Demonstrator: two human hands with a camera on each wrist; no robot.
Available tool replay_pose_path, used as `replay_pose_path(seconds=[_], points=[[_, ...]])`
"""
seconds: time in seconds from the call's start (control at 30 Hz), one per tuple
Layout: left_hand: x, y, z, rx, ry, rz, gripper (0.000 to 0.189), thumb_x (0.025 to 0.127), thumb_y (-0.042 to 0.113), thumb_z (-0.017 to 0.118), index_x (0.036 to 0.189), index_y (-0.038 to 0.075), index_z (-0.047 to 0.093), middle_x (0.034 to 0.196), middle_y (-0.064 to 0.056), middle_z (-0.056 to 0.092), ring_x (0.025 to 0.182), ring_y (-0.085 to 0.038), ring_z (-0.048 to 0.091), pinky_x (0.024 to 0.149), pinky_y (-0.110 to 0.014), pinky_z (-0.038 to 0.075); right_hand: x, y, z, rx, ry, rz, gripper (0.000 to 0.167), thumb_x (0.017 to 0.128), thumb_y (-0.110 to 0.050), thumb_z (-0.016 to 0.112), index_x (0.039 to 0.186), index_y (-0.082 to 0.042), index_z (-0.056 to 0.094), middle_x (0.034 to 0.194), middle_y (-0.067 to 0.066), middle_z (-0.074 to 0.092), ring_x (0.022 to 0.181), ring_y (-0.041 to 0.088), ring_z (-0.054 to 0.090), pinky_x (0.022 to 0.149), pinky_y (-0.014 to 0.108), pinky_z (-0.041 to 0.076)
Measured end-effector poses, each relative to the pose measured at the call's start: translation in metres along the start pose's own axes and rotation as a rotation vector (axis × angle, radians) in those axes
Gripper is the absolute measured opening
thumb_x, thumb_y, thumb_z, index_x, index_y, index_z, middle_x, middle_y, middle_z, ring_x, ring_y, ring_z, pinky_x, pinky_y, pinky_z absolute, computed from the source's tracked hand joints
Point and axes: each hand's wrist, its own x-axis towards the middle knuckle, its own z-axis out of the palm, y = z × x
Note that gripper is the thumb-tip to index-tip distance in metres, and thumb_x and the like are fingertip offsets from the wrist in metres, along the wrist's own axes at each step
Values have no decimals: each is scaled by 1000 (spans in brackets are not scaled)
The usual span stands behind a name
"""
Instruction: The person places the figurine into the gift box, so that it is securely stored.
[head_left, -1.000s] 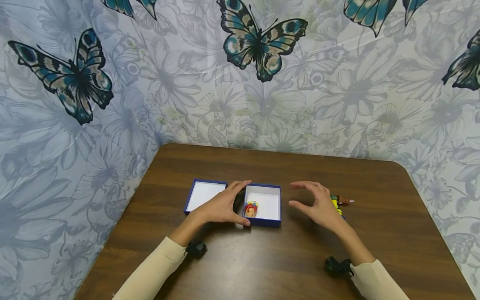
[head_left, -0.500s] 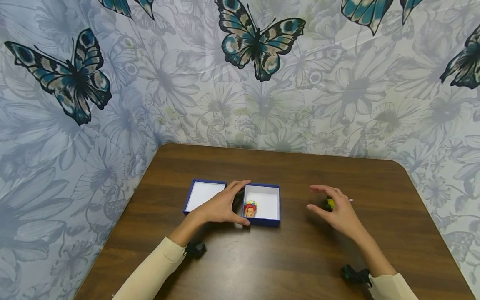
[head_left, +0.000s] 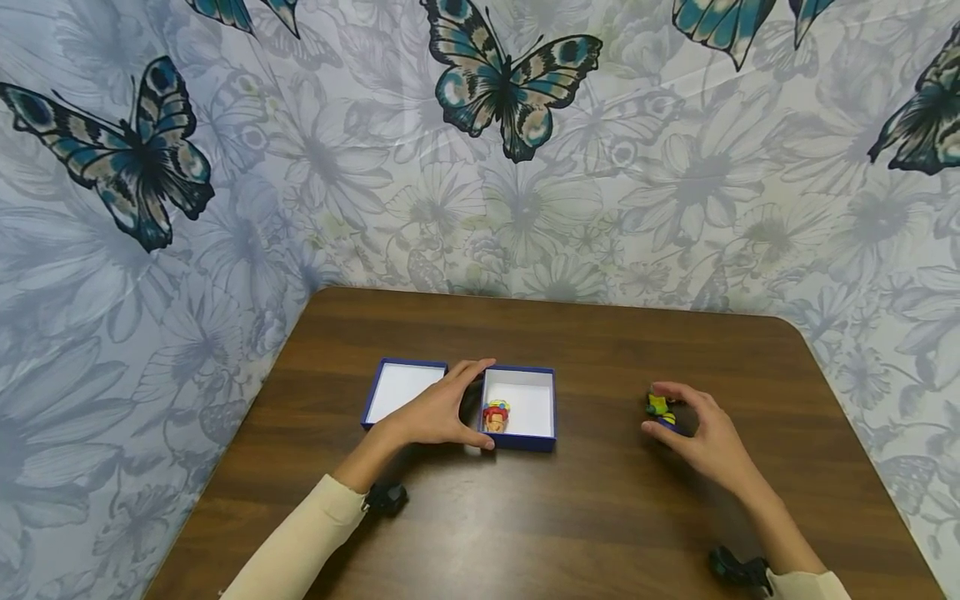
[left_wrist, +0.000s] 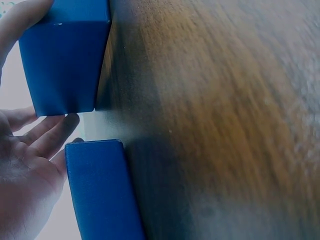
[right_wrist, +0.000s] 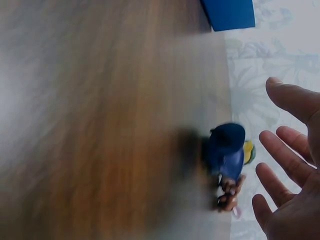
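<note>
A blue-edged box with a white inside stands mid-table. In its left part lies a small toy figure with red and yellow on it. My left hand holds the box's left side, thumb at the front corner and fingers toward the back; the left wrist view has the thumb on the blue wall. At the right, my right hand reaches around a second toy figure, green, yellow and blue. In the right wrist view its spread fingers are apart from that figure, whose brown part faces down the frame.
Left of the box lies a shallow blue-edged lid, white inside, partly behind the left hand. The brown wooden table ends at the back against a wall covering with butterflies and flowers.
My right hand has moved right and toward me, from near the box to the second toy figure, now between thumb and fingers. The left hand has kept its place on the box.
</note>
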Motion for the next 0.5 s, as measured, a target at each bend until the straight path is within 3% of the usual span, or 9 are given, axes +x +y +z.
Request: replay_pose_path(seconds=[0.13, 0.33, 0.5], points=[[-1, 0, -1, 2, 0, -4, 131, 72, 60, 97, 173, 32, 19, 170, -3, 36, 152, -33, 48, 121, -61, 45, -6, 8, -3, -4, 3, 3, 62, 90, -24, 90, 145, -10, 63, 139, 12, 70, 129, 29, 54, 106, 40, 39], [-1, 0, -1, 7, 3, 0, 131, 71, 62, 97, 173, 35, 19, 170, -4, 35, 152, -33, 48, 121, -61, 45, -14, 17, -6, 22, -3, 12, 70, 87, -21, 92, 146, -4, 59, 144, 22, 63, 135, 46, 50, 104, 69, 38], [0, 1, 0, 9, 3, 0, 130, 71, 61, 97, 173, 37, 19, 169, -4, 37, 152, -32, 49, 121, -60, 45, -19, 22, -7, 19, -24, 32, 73, 85, -23, 94, 146, -4, 59, 147, 25, 62, 137, 52, 48, 105, 73, 36]])
